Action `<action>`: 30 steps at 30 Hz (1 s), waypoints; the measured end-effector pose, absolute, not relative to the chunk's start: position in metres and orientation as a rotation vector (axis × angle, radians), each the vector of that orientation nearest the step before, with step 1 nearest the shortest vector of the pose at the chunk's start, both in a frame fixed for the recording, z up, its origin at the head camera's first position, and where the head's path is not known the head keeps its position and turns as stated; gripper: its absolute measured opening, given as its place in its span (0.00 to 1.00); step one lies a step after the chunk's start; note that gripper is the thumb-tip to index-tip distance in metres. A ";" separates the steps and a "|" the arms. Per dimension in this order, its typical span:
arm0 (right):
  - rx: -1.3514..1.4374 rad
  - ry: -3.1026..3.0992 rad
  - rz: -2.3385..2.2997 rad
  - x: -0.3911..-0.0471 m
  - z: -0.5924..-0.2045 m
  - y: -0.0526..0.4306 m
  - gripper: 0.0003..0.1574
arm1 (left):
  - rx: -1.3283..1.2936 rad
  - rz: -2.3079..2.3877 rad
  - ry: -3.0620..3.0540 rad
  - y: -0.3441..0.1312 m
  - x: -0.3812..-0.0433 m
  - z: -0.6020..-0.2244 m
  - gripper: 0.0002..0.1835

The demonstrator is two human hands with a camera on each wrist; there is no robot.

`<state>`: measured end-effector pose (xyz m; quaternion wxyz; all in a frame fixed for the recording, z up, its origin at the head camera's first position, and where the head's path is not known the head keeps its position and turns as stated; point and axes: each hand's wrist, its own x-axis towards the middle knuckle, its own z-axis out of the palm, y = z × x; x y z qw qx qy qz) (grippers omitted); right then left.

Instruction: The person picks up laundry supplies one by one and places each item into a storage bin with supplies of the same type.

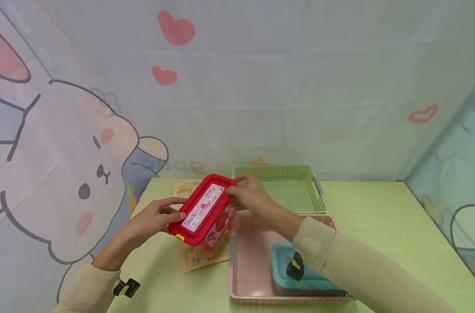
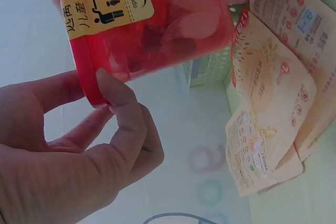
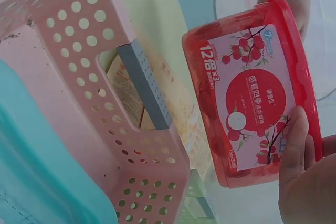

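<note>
A red tub of laundry pods is held up over the table between both hands, tilted, its lid with a white label on top. The left hand grips the lid's rim at the left, near the yellow "open" tab that shows in the left wrist view. The right hand holds the opposite end of the lid by its edge. In the right wrist view the tub shows see-through red walls and a pink label with berries. The lid sits on the tub.
Below the tub lie flattened beige pouches. A pink basket at front right contains a box with a teal lid, partly behind the right sleeve. Behind it stands a green basket. A printed curtain hangs along the table's back edge.
</note>
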<state>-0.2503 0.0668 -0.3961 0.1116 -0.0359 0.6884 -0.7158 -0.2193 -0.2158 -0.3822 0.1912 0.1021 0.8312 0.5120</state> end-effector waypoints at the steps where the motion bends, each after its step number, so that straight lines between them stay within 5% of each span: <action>1: -0.100 2.015 -2.112 -0.251 -0.396 0.068 0.24 | 0.285 1.451 2.317 -0.215 -0.220 -0.382 0.31; 30: -0.112 2.048 -2.125 -0.240 -0.391 0.099 0.20 | 0.321 1.269 2.532 -0.187 -0.232 -0.370 0.19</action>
